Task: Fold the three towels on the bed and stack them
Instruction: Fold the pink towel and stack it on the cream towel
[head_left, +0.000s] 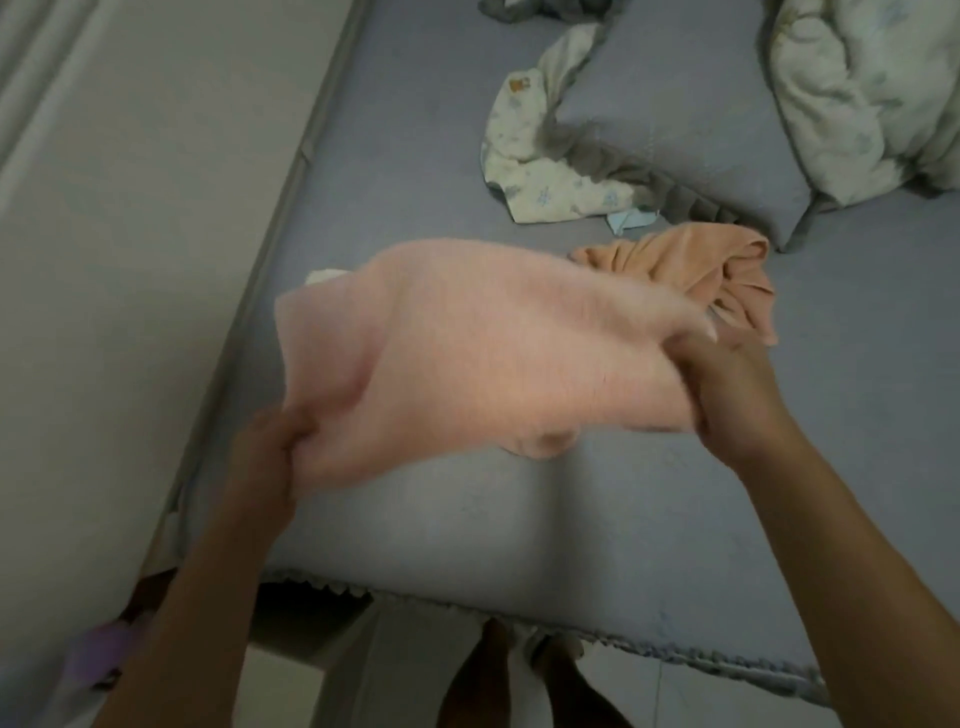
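As I looked down over the foot of the bed (571, 545), I logged the following, nearest first.

Item: my left hand (265, 457), closed on the lower left corner of the pink towel (467, 353), fingers curled into the cloth.

Item: my right hand (727, 379), clamped on the towel's right edge, thumb side toward me.

Item: the pink towel itself, held up off the grey-blue sheet between both hands and spread wide; its outline was blurred, so I could not tell how many layers it had.

Item: a sliver of pale cloth (324, 275), showing just past the pink towel's upper left corner; too little was visible to say what it was.

Item: an orange towel (691, 270), bunched and unfolded on the sheet just beyond my right hand, partly hidden by the pink one.

Item: a grey-blue pillow (675, 130) with a ruffled edge, beyond the orange towel, a cream printed cloth (524, 150) draped along its left side.

Item: a rumpled cream quilt (872, 88), far right, against the pillow.

Item: a pale wall (130, 234) along the bed's left side.
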